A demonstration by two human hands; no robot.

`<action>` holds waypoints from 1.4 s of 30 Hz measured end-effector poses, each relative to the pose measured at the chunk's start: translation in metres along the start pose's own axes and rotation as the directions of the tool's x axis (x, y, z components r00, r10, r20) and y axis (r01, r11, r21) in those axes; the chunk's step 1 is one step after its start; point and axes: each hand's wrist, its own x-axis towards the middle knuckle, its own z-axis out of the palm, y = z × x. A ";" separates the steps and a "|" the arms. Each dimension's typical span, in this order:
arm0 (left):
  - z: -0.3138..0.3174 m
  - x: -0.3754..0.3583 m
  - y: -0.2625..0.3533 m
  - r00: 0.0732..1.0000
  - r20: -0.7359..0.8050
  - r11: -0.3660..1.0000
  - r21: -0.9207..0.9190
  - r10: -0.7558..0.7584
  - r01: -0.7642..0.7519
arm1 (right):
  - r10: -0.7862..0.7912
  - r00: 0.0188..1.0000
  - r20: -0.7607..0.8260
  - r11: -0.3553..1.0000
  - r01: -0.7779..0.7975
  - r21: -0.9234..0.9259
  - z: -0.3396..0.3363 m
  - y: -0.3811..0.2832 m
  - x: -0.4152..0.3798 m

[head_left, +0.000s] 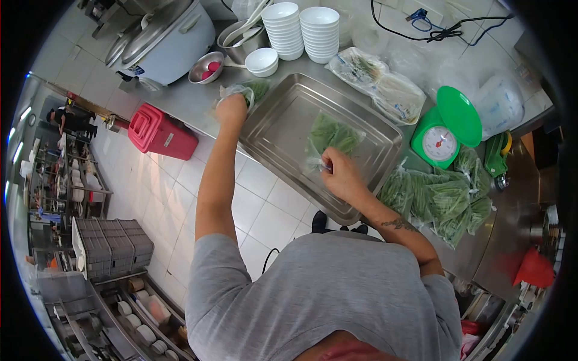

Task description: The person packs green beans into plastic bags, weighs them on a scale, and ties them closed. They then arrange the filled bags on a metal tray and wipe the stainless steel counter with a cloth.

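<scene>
At the tray's left corner, my left hand (231,111) is closed on a clear plastic bag of greens (257,90). My right hand (341,172) pinches the gathered end of another bag of green vegetables (333,133), which lies over the metal tray (277,129). That tray is large, rectangular and shallow, and it reaches over the counter's front edge. To the right of the tray, several more bags of green vegetables (430,195) lie in a pile. Behind them stands a green scale (438,144) with a round dial and a tilted green pan (459,115).
White bowls (319,36) stand in stacks behind the tray, beside a small metal bowl (206,67) with red items. A large cooker (174,48) is at the back left. Plastic-wrapped packs (382,84) lie behind the tray. A red bin (161,133) stands on the floor.
</scene>
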 end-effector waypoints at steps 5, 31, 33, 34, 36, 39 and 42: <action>-0.001 0.006 0.001 0.998 0.060 0.997 0.069 0.024 -0.029 | 0.110 0.992 0.055 0.963 -0.121 0.243 0.002 0.012 0.004; -0.079 -0.100 -0.036 0.843 0.527 0.126 -0.848 0.106 0.515 | 0.091 0.992 0.086 0.916 -0.117 0.384 -0.003 0.024 -0.002; -0.093 -0.122 -0.035 0.846 0.511 0.023 -0.858 0.154 0.514 | 0.078 0.993 0.092 0.908 -0.109 0.406 -0.006 0.020 0.000; -0.098 -0.130 -0.035 0.847 0.502 -0.031 -0.857 0.175 0.514 | 0.072 0.993 0.099 0.904 -0.107 0.414 -0.007 0.019 0.000; -0.107 -0.142 -0.031 0.856 0.488 -0.049 -0.864 0.170 0.502 | 0.048 0.996 0.076 0.896 -0.077 0.437 -0.006 0.014 0.002; -0.108 -0.149 -0.035 0.872 0.479 0.053 -0.878 0.100 0.476 | 0.005 0.997 0.082 0.918 -0.037 0.395 -0.007 0.005 0.002; -0.070 -0.135 -0.047 0.932 0.346 0.436 -0.825 -0.110 0.358 | -0.010 0.995 0.098 0.945 -0.022 0.326 -0.006 0.000 0.002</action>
